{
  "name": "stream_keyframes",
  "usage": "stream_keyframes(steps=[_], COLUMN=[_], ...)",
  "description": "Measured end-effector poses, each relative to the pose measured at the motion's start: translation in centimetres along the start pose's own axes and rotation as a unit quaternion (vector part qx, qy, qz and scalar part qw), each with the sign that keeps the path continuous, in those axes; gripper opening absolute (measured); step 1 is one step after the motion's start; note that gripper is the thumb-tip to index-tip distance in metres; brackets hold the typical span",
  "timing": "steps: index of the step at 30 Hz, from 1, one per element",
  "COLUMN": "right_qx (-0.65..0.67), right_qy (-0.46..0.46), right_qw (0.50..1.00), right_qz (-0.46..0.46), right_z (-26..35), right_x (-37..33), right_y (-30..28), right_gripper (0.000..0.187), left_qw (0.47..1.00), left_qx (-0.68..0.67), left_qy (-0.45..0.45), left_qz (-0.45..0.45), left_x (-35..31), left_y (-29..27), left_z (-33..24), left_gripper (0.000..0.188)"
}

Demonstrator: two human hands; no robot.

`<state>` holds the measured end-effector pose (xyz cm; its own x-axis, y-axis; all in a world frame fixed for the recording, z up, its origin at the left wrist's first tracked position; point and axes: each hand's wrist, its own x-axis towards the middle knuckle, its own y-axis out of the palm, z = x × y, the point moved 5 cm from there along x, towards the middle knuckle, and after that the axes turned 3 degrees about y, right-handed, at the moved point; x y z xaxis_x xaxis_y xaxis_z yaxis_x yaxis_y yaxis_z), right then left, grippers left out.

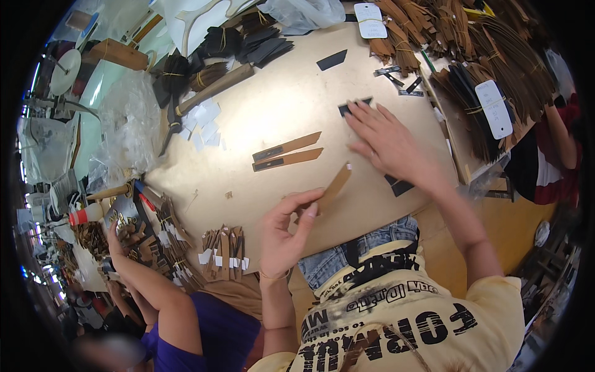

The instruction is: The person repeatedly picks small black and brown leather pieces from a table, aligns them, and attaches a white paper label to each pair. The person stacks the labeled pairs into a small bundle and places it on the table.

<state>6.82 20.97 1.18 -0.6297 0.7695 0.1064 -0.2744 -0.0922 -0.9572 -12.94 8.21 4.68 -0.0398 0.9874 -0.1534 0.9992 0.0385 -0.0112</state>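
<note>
A wide tan worktable (279, 105) fills the centre. At two o'clock, tagged bundles of brown strips (496, 68) are stacked. At four o'clock, the right hand (387, 142) lies flat with fingers spread apart, fingertips on a small black piece (348, 108). At six o'clock, the left hand (285, 229) pinches a tan leather strip (334, 186) between thumb and fingers. Two matching strips (286, 152) lie at the centre.
</note>
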Motion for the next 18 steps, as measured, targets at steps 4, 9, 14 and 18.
stream_keyframes(steps=[4,9,14,18], right_qx=[0.038,0.103,0.529,0.570], right_qy=[0.036,0.048,0.185,0.153], right_qw=[0.999,0.991,0.828,0.801], right_qz=[0.003,-0.071,0.033,0.102], right_z=[0.5,-0.6,-1.5,-0.4], right_x=[-3.3,-3.3,-1.8,-1.0], right_y=[-0.9,-3.0,-3.7,-3.3], right_gripper=[0.040,0.029,0.026,0.026], left_qw=[0.996,0.990,0.992,0.994], left_qx=[0.018,0.026,0.029,0.016], left_qy=[0.023,0.013,0.035,0.038], left_qz=[0.080,0.137,0.120,0.099], left_x=[0.9,2.0,3.1,5.6], left_y=[1.5,3.1,2.8,2.8], left_z=[-0.7,-0.4,-1.0,-0.4], left_gripper=[0.026,0.027,0.027,0.026])
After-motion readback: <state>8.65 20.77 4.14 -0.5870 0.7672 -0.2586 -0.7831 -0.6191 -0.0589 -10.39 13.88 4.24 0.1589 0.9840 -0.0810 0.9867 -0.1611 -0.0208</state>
